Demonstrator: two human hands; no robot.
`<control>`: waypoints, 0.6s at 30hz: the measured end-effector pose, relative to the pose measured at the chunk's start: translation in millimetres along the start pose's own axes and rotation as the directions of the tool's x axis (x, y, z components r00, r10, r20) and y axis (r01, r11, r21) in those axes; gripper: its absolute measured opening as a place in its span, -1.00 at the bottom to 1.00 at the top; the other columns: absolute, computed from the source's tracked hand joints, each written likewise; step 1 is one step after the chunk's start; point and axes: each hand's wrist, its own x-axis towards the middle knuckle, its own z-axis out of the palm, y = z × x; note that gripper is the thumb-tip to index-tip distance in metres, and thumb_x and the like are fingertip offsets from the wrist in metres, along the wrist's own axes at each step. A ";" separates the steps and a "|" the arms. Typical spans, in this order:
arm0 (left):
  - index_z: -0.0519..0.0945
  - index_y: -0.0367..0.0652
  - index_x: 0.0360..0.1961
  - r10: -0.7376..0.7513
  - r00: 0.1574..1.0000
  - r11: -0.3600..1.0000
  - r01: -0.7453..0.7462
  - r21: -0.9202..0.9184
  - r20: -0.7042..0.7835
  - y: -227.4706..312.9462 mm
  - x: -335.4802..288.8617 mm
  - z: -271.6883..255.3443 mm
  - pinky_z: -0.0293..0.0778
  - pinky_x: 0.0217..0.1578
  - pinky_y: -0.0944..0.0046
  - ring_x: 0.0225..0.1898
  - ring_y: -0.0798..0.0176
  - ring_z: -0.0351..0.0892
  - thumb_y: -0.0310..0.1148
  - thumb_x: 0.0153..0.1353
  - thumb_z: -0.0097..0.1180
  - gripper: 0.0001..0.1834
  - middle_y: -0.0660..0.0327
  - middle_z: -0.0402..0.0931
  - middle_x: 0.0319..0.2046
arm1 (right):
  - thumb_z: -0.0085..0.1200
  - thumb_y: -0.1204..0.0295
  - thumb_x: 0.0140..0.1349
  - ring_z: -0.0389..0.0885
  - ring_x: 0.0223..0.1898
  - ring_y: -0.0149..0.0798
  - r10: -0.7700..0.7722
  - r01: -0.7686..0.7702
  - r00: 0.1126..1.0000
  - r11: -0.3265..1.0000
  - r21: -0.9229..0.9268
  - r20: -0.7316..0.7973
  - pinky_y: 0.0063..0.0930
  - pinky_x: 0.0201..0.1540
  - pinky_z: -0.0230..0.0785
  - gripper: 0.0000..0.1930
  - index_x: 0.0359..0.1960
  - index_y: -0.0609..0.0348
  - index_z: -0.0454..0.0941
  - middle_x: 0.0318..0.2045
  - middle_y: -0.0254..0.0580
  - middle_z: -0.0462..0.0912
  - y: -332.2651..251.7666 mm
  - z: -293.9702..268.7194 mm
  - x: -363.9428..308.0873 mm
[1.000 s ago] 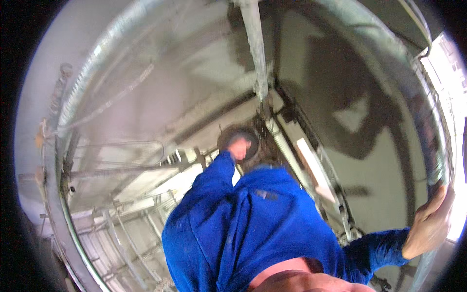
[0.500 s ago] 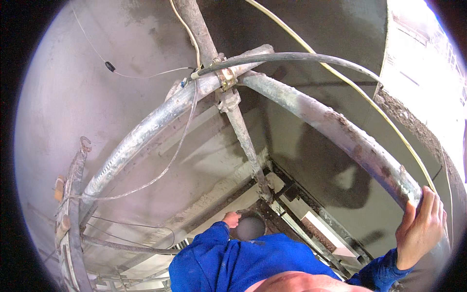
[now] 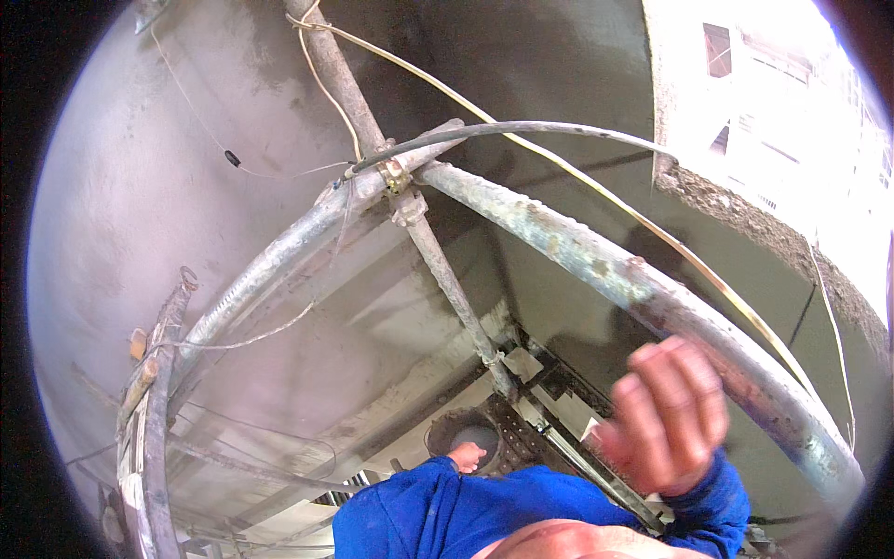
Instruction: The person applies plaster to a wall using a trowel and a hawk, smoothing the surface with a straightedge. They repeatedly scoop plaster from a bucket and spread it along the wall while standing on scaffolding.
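Observation:
My right hand is lifted off the thick grey scaffold pipe and hovers on its near side. Motion blurs it a little; the fingers are loosely bent, the thumb stands apart, and no held thing shows. Lower down, my left hand is closed at the near rim of a round dark bucket that has grey stuff inside. What its fingers grip, if anything, is too small to make out. Both arms wear blue sleeves.
A second pipe joins an upright pole at a clamp. A black hose and a pale cable cross over the pipes. A scaffold frame stands left. Grey walls surround me; a bright opening lies upper right.
My right hand has let go of the scaffold pipe and moved left, toward my body. My left hand has shifted from the bucket's left side to its near rim. The view has turned somewhat.

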 end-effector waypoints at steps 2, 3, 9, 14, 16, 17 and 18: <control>0.41 -0.10 -0.35 -0.032 0.999 0.998 0.030 -0.060 -0.038 -11.6 -5.9 11.0 0.40 -0.56 0.21 -0.54 0.31 0.40 -0.12 0.15 0.05 -0.73 0.30 0.36 -0.52 | 0.17 0.35 -0.04 0.57 -0.33 -0.13 -0.112 0.088 0.993 0.928 0.363 0.046 -0.30 -0.27 0.50 -0.74 -0.30 0.15 0.53 -0.35 -0.08 0.57 -5.9 23.6 -32.1; 0.41 -0.09 -0.29 -0.049 0.999 0.997 0.048 -0.063 -0.021 -16.9 -9.3 14.7 0.44 -0.48 0.19 -0.48 0.30 0.43 -0.10 0.15 0.06 -0.71 0.29 0.38 -0.46 | 0.20 0.35 -0.07 0.55 -0.36 -0.17 -0.107 -0.005 0.971 0.885 0.465 0.215 -0.38 -0.31 0.48 -0.73 -0.29 0.11 0.53 -0.39 -0.19 0.56 -5.0 37.0 -56.5; 0.41 -0.08 -0.22 -0.054 0.998 0.987 0.050 -0.154 -0.027 -31.1 -27.3 33.1 0.48 -0.48 0.20 -0.47 0.29 0.48 -0.17 0.19 0.06 -0.74 0.24 0.41 -0.37 | 0.09 0.18 0.06 0.55 -0.28 0.11 0.491 -0.743 0.198 0.640 -0.197 0.848 -0.09 -0.22 0.42 -0.68 -0.19 0.04 0.51 -0.36 0.04 0.60 19.6 140.3 -326.2; 0.40 -0.03 -0.27 -0.077 0.990 0.978 0.053 -0.204 -0.116 -30.2 -38.6 36.2 0.46 -0.48 0.17 -0.53 0.26 0.45 -0.14 0.07 0.14 -0.71 0.28 0.42 -0.51 | -0.01 -0.01 0.07 0.50 -0.05 0.04 0.408 -0.543 -0.614 0.404 -0.736 0.676 -0.13 0.01 0.33 -0.51 -0.10 0.09 0.52 -0.11 0.05 0.55 -29.9 63.1 -595.1; 0.42 -0.04 -0.31 -0.064 0.989 0.984 0.039 -0.176 -0.135 -29.9 -33.4 33.3 0.47 -0.48 0.16 -0.52 0.23 0.46 -0.15 0.07 0.14 -0.73 0.29 0.41 -0.57 | -0.03 0.01 0.08 0.52 -0.06 0.02 0.385 -0.624 -0.672 0.167 -0.763 0.633 -0.14 0.00 0.35 -0.52 -0.12 0.12 0.53 -0.13 0.05 0.57 -48.2 12.6 -654.5; 0.42 -0.05 -0.30 -0.059 0.991 0.987 0.040 -0.153 -0.122 -29.0 -26.9 31.1 0.45 -0.52 0.20 -0.54 0.26 0.45 -0.18 0.10 0.12 -0.76 0.29 0.41 -0.55 | -0.04 0.01 0.09 0.53 -0.06 0.01 0.359 -0.627 -0.716 0.047 -0.778 0.599 -0.15 -0.01 0.36 -0.52 -0.13 0.13 0.54 -0.14 0.05 0.57 -55.2 -12.1 -672.9; 0.43 -0.06 -0.29 -0.064 0.992 0.991 0.051 -0.127 -0.107 -30.0 -19.1 30.3 0.44 -0.56 0.23 -0.57 0.30 0.43 -0.21 0.12 0.10 -0.79 0.30 0.41 -0.53 | -0.05 0.02 0.09 0.53 -0.06 0.00 0.323 -0.614 -0.760 -0.074 -0.786 0.564 -0.15 -0.02 0.37 -0.52 -0.14 0.14 0.55 -0.15 0.05 0.58 -63.4 -38.1 -685.1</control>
